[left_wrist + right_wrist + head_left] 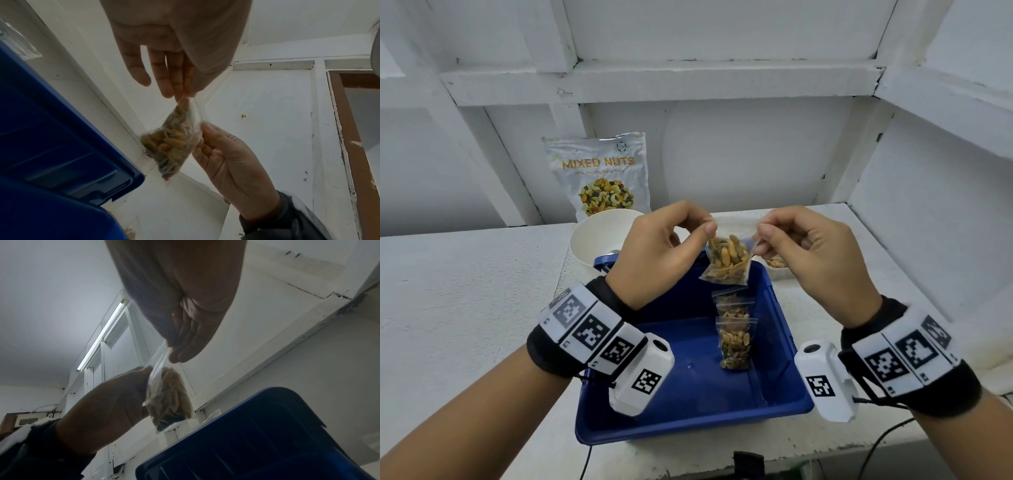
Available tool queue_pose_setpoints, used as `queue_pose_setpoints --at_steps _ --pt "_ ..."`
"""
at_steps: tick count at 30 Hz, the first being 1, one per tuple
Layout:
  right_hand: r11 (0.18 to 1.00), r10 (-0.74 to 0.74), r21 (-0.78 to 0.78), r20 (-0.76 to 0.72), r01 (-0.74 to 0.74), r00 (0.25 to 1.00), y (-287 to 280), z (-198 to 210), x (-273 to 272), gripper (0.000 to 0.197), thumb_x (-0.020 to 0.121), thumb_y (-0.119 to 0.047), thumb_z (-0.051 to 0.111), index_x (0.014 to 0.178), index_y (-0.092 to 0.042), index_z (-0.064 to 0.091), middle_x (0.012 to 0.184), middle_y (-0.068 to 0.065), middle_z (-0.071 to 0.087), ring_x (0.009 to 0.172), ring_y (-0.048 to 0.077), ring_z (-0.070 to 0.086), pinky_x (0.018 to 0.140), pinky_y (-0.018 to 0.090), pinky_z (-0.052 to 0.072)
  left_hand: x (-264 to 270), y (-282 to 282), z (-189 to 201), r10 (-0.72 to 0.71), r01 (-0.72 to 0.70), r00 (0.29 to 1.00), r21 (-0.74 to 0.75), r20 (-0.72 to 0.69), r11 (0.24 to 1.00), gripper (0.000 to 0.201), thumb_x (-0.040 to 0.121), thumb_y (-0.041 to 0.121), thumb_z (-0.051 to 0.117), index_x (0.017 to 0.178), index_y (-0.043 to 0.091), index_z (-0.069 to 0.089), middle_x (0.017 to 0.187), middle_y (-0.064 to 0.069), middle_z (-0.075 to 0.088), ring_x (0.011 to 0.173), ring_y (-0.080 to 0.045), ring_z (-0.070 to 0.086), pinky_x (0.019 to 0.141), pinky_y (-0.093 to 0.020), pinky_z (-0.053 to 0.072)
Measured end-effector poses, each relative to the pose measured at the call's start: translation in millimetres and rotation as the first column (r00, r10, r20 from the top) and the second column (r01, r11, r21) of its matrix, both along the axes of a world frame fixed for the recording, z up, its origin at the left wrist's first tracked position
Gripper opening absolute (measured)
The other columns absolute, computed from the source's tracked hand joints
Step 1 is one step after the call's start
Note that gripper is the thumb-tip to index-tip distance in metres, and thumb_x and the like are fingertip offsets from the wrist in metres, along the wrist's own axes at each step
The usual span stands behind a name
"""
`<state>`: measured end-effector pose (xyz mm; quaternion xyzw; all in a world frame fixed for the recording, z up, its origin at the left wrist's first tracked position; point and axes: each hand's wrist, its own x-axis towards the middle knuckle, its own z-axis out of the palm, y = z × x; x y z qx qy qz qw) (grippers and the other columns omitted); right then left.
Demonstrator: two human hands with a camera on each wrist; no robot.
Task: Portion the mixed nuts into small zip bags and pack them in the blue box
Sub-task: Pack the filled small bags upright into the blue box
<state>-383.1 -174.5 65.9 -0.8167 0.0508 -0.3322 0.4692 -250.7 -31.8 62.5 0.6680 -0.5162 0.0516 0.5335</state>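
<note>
Your left hand (664,246) and right hand (808,246) hold a zip bag of nuts (727,262) between them, above the far end of the box (688,421). Two filled bags (736,337) lie inside it. Behind the box sits a bowl (592,240), with the mixed nuts pouch (599,174) behind that

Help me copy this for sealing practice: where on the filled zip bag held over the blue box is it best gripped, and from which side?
Grip the filled zip bag by its flat top strip, one corner from each side, as the left hand and right hand pinch it now. The nuts bulge below, so only that strip lies flat enough to pinch.
</note>
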Motion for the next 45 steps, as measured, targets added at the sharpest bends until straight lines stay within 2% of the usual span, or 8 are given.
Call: queue_pose_setpoints --at_steps 3,6,12,17,24,30,35,45 --pt "0.997 -0.026 -0.075 0.020 0.027 0.999 0.1 1.6 -0.8 0.007 0.090 -0.006 0.056 0.089 -0.011 0.061 0.074 -0.003 0.066 0.067 0.004 0.064 0.066 0.016 0.053 -0.6 0.3 0.7 -0.061 0.062 0.998 0.034 -0.031 0.997 0.006 0.085 0.034 0.050 0.090 0.035 0.053 0.078 0.017 0.061 0.078 -0.001 0.060 0.060 -0.020 0.048" --pt "0.997 -0.026 -0.074 0.026 0.028 0.999 -0.5 1.7 -0.1 0.007 0.090 -0.009 0.056 0.087 -0.014 0.060 0.073 -0.003 0.066 0.066 0.005 0.063 0.066 0.020 0.054 1.1 0.9 2.0 -0.108 0.109 0.994 0.050 -0.019 0.993 0.010 0.084 0.034 0.049 0.093 0.037 0.052 0.080 0.021 0.061 0.080 0.003 0.058 0.062 -0.014 0.045" --pt "1.000 0.005 -0.019 0.022 -0.004 1.000 1.3 1.3 1.0 0.016 0.090 -0.003 0.056 0.086 -0.018 0.059 0.074 0.001 0.066 0.065 0.007 0.063 0.067 0.020 0.054 3.0 -0.4 3.5 -0.087 0.085 0.989 0.020 0.116 0.996 0.009 0.087 0.028 0.052 0.083 0.022 0.058 0.078 0.020 0.058 0.074 0.000 0.055 0.059 -0.021 0.044" --pt "0.998 0.012 -0.055 0.016 -0.011 1.000 2.4 -1.4 3.2 0.009 0.086 -0.023 0.056 0.093 -0.030 0.057 0.079 -0.008 0.061 0.070 0.009 0.061 0.069 0.021 0.053 4.0 -4.2 -0.3 -0.035 0.032 0.983 0.018 0.181 0.999 0.016 0.089 0.026 0.048 0.083 0.014 0.057 0.076 0.019 0.052 0.072 0.009 0.049 0.063 -0.009 0.037" --pt "0.970 -0.010 -0.240 0.098 0.034 0.995 1.2 0.8 5.2 0.005 0.089 -0.014 0.056 0.088 -0.017 0.061 0.072 -0.016 0.057 0.065 0.006 0.057 0.061 0.017 0.048 -0.5 -4.2 2.2 -0.108 0.104 0.990 0.047 0.092 0.993 0.015 0.088 0.031 0.048 0.092 0.019 0.056 0.082 0.015 0.058 0.075 0.003 0.053 0.066 -0.006 0.036" --pt "0.957 -0.010 -0.288 0.110 0.041 0.994 3.2 -1.6 7.8 0.007 0.088 -0.013 0.056 0.085 -0.012 0.062 0.074 -0.019 0.055 0.065 -0.001 0.053 0.061 0.008 0.042 0.5 -5.8 1.0 -0.055 0.049 0.973 0.030 0.225 0.998 0.019 0.088 0.021 0.051 0.084 0.006 0.062 0.078 0.007 0.057 0.072 -0.003 0.046 0.068 -0.006 0.033" --pt "0.966 0.012 -0.260 0.078 0.008 0.997 5.7 -0.4 8.8 0.017 0.086 -0.021 0.052 0.089 -0.009 0.062 0.075 -0.004 0.060 0.069 0.010 0.057 0.061 0.010 0.044 -0.3 -6.3 1.8 -0.056 0.053 0.975 0.019 0.217 0.998 0.017 0.086 0.019 0.053 0.080 0.006 0.063 0.075 0.004 0.058 0.071 -0.002 0.045 0.067 -0.007 0.032" --pt "0.946 0.035 -0.322 0.035 -0.022 0.999 5.2 -0.5 9.3 0.012 0.086 -0.018 0.054 0.083 -0.012 0.063 0.068 -0.005 0.058 0.061 0.004 0.051 0.058 0.006 0.036 -0.4 -5.2 5.1 -0.135 0.115 0.968 0.106 0.212 0.988 0.023 0.086 0.033 0.051 0.085 0.012 0.063 0.074 0.019 0.054 0.068 0.003 0.048 0.064 -0.006 0.032"
